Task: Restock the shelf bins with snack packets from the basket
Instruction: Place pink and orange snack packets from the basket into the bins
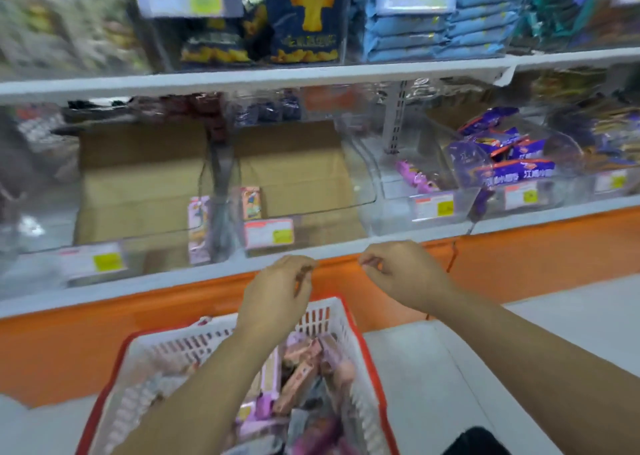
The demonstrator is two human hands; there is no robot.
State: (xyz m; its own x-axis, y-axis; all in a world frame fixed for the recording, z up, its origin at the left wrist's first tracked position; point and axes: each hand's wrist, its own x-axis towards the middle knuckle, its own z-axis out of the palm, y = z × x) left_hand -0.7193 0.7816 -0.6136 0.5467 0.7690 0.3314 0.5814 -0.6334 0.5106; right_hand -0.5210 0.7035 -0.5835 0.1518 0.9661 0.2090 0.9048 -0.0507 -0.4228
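Basket point(343, 319): white mesh walls, red rim, lowest in view, on pale floor against orange shelf base point(519, 264), under the left forearm.
Snack packets point(298, 378): pink, lilac and brown, heaped inside the basket.
Left hand point(277, 291): above the basket's far rim, fingers curled downward, dark sliver at the fingertips; too blurred to tell whether pinched or empty.
Right hand point(398, 274): near the left hand, not touching it, in front of the shelf edge; fingers curled inward, grip impossible to tell.
Left bin point(138, 246): clear plastic, cardboard box point(145, 177) visible through it, pink packet point(198, 226) upright by the divider.
Middle bin point(329, 212): clear, one small orange-brown packet point(251, 203) upright at front left, price label point(268, 233) on the front.
Third bin point(388, 212): a few lilac packets point(415, 177) at the bottom.
Fourth bin point(561, 191): piled with purple packets point(502, 156).
Upper shelf point(311, 76): dark blue bags point(304, 21), then light blue stacks point(450, 31).
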